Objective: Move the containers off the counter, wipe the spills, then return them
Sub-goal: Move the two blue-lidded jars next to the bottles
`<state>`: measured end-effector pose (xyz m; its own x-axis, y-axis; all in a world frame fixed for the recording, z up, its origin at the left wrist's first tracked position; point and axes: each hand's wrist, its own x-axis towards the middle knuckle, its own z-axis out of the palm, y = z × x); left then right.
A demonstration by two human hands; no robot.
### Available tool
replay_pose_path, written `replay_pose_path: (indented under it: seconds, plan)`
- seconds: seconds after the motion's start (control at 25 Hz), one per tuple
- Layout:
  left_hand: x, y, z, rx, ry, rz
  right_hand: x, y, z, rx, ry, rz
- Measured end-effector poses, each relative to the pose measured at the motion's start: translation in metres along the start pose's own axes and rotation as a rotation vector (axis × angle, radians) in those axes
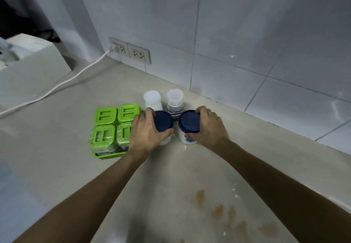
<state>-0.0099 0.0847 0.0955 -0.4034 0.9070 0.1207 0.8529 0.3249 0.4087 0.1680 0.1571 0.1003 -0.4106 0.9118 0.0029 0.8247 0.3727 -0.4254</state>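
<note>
Two white jars with dark blue lids stand side by side on the beige counter point(57, 121). My left hand point(146, 132) grips the left blue-lidded jar point(163, 121) around its lid. My right hand point(209, 127) grips the right blue-lidded jar point(190, 121), which bears a blue "Sugar" label. Behind them stand a white bottle point(152, 98) and a clear-capped bottle with dark contents point(175, 102). A green tray with several green-lidded containers point(110, 127) sits to the left, touching my left wrist. Brown spill stains point(218, 210) mark the counter near me, with white specks point(234, 188) beside them.
A tiled wall point(228, 34) runs behind the counter, with a double socket point(131, 52) and a white cable point(57, 87) trailing left. A white appliance point(34, 56) stands at the far left.
</note>
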Motion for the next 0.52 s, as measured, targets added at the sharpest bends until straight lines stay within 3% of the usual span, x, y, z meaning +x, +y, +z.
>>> replay_pose_path:
  seconds: [0.16,0.36,0.44,0.52]
  plan:
    - [0.011,-0.004,0.006,-0.03,0.024,0.003,0.01,-0.006,0.016,0.084,0.052,0.018]
    - [-0.026,0.003,0.012,-0.071,0.278,0.2,0.006,0.001,0.015,0.169,0.001,-0.039]
    - [-0.058,0.013,0.02,-0.165,0.28,0.248,-0.021,0.02,0.008,0.131,0.03,-0.02]
    - [-0.095,0.037,0.037,-0.229,0.141,0.28,-0.074,0.062,0.0,0.149,0.083,0.088]
